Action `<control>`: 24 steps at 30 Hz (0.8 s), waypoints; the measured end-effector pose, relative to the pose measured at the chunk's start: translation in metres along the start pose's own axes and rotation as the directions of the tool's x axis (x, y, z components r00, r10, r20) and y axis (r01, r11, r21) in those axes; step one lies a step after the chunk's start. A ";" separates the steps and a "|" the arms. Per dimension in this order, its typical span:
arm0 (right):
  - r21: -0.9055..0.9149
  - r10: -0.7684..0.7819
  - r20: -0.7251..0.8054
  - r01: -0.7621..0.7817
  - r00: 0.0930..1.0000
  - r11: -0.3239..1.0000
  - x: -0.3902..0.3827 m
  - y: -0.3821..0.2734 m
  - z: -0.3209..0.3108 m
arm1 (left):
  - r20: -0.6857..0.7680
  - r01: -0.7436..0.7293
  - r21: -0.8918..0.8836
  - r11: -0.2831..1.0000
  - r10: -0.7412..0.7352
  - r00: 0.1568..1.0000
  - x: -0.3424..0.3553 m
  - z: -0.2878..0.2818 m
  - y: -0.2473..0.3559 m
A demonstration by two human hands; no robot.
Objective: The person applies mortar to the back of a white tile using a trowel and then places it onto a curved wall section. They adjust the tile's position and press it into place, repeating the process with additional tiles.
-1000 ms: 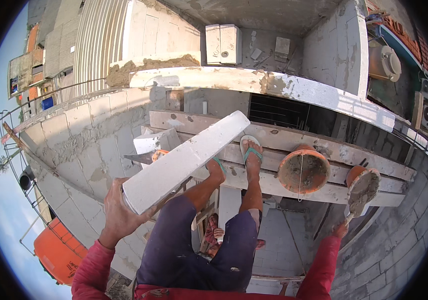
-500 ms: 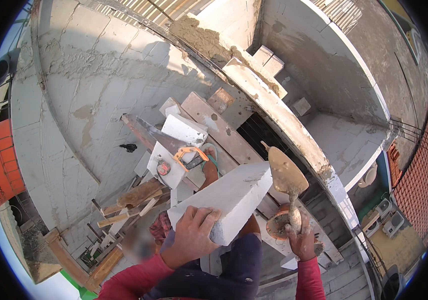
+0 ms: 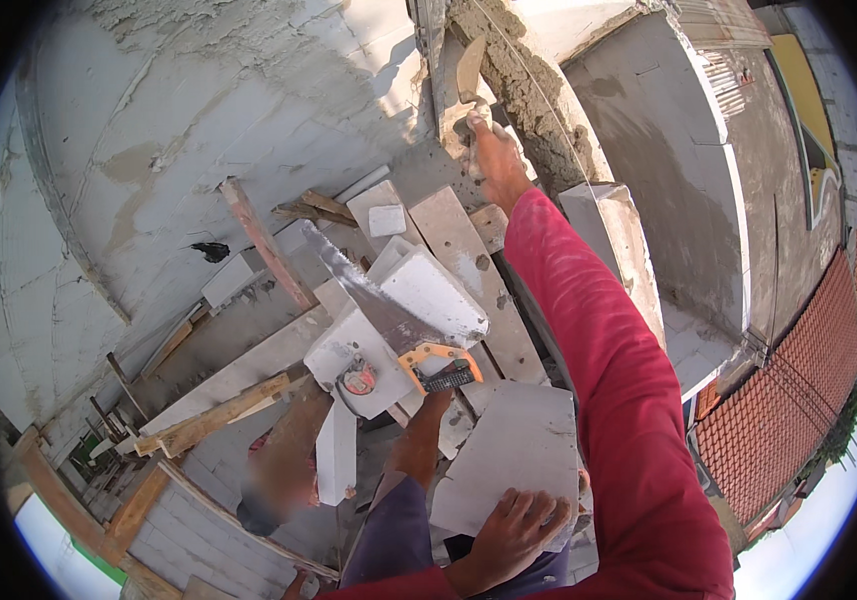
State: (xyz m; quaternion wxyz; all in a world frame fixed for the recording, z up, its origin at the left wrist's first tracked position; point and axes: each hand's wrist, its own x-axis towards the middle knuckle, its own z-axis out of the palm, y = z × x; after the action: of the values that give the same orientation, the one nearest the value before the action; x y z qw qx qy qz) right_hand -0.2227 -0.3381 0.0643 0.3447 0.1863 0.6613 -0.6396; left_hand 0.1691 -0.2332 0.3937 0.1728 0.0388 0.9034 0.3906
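My right hand (image 3: pixel 489 150) reaches up along the mortar-covered top of a block wall (image 3: pixel 559 120), closed on a trowel (image 3: pixel 469 70); the blade meets the mortar beside a post, though contact is unclear. Low in view, my left hand (image 3: pixel 514 525) grips a white block (image 3: pixel 504 450) over my thighs, fingers curled on its face. A taut string crosses the mortar bed above a laid block (image 3: pixel 621 250). Near my foot, an orange-handled handsaw (image 3: pixel 434 368) and a red tape measure (image 3: pixel 357 378) rest on white blocks.
Planks (image 3: pixel 464 260) form the platform under my foot, with loose blocks on them. Timber pieces (image 3: pixel 209 420) lie at lower left, near a co-worker (image 3: pixel 279 480) below. A plastered wall (image 3: pixel 139 200) rises at left; a red tiled roof (image 3: pixel 769 380) is beyond the wall at right.
My right hand and trowel have moved from low on the right, by buckets, up to the wall's mortar. The block in my left hand has come down toward my thighs. My view has swung round.
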 end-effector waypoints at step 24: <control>0.131 -0.050 -0.097 0.063 0.994 0.989 0.073 -0.064 0.079 | -0.125 0.082 -0.130 0.988 -0.099 0.987 -0.029 0.062 -0.038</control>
State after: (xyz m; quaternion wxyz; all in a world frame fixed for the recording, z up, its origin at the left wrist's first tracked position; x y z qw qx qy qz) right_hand -0.3003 -0.4371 0.0640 0.2819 0.2198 0.6372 -0.6828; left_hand 0.2199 -0.2219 0.3350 0.1329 -0.0389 0.8875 0.4396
